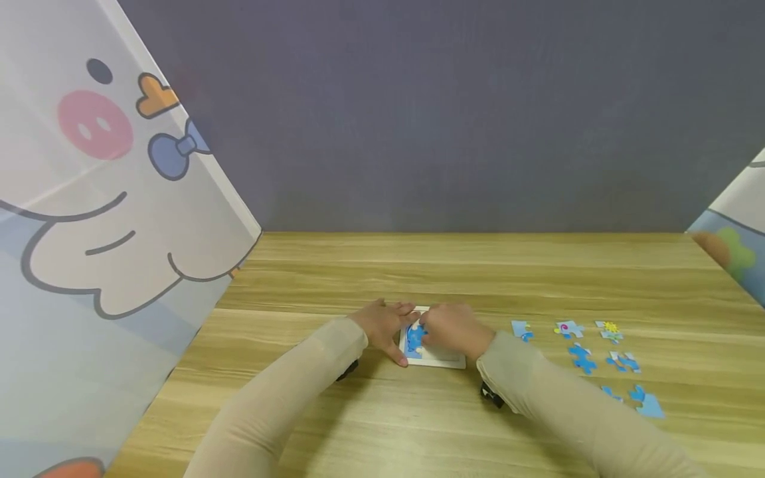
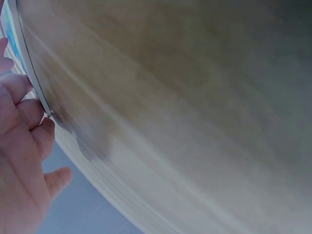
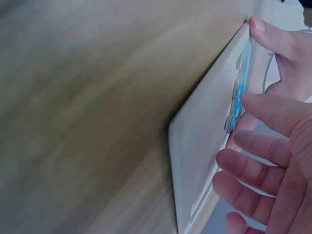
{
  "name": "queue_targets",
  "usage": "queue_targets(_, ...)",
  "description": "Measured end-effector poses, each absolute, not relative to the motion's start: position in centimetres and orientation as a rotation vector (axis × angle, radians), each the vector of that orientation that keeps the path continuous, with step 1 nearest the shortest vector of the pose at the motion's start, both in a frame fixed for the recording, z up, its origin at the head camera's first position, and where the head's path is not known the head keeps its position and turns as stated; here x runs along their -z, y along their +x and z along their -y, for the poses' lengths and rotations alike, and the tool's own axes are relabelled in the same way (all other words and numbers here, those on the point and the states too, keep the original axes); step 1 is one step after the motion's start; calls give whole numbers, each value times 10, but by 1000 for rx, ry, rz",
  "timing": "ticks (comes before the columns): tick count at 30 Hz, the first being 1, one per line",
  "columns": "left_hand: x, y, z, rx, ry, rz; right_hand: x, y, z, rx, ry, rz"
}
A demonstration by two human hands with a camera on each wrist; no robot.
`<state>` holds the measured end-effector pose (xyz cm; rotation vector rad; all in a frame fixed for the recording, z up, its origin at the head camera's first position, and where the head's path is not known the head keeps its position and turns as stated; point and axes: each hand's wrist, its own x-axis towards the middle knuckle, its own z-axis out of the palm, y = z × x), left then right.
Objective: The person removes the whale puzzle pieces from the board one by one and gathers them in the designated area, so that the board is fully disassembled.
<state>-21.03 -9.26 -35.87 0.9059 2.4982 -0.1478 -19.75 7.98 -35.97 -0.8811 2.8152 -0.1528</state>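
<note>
A white puzzle tray (image 1: 442, 363) lies flat on the wooden table, with blue puzzle pieces (image 1: 414, 341) joined along its left side. My left hand (image 1: 384, 326) is spread over the tray's left edge; its thumb rests at the near left corner and its fingers touch the far side. From the right, my right hand (image 1: 454, 327) reaches over the tray. Its thumb (image 3: 263, 105) presses at the edge of the blue pieces, while the other fingers stay loosely bent in the right wrist view. The right half of the tray's floor shows bare.
To the right on the table lie several loose puzzle pieces, among them a light blue one (image 1: 522, 330), one with a yellow sun (image 1: 610, 328) and a darker blue one (image 1: 582, 358). A grey panel (image 1: 466, 119) stands behind the table, and a cartoon-printed panel (image 1: 131, 252) at the left.
</note>
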Motion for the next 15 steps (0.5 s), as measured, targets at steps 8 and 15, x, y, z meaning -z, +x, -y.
queue_targets(8,358,-209,90,176,884,-2510,359,-198,-74,178,-820,-2787)
queue_targets(15,359,-208,90,186,878,-2516,359,-200,-72,213,-726,-2754)
